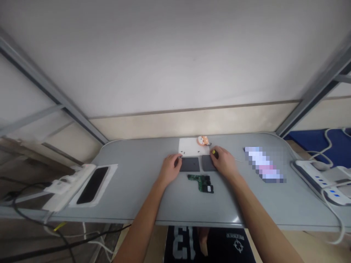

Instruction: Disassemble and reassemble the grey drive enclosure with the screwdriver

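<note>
My left hand (170, 168) is at the left edge of a dark flat panel (191, 164). Its thumb and fingertips are pinched together there; what sits between them is too small to make out. In my right hand (225, 163) is what looks like a small screwdriver (215, 153), dark with a yellow end. That hand rests over a second dark panel (207, 163), covering its right side. Nearer to me lies a green circuit board (203, 182) with black parts and a white label. Several tiny dark screws lie on a white sheet (189, 144) behind the panels.
An orange-and-white animal-faced trinket (203, 140) sits on the sheet. A dark phone (93, 185) lies at left beside a white power strip (68, 186). A blurred-out bright screen (263, 164) and another power strip (319, 179) with cables are at right. Metal posts flank the grey table (137, 175).
</note>
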Available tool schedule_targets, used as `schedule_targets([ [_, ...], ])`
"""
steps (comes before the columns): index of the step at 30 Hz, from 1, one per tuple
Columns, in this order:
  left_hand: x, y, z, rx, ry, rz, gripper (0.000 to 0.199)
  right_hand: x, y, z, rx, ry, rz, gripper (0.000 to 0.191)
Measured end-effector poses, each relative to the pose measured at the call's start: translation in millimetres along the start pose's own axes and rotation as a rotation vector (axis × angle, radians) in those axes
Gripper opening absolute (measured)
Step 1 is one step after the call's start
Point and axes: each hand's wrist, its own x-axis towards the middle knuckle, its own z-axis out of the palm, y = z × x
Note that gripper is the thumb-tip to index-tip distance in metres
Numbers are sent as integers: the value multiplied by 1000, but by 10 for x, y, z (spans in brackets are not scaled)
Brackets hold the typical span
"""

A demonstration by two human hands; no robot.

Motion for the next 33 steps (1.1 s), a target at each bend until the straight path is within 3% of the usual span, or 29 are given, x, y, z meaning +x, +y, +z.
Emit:
schedule_targets([
  [33, 4, -26, 1, -5, 16, 22, 27, 5, -9, -48, 9, -58, 1, 19],
])
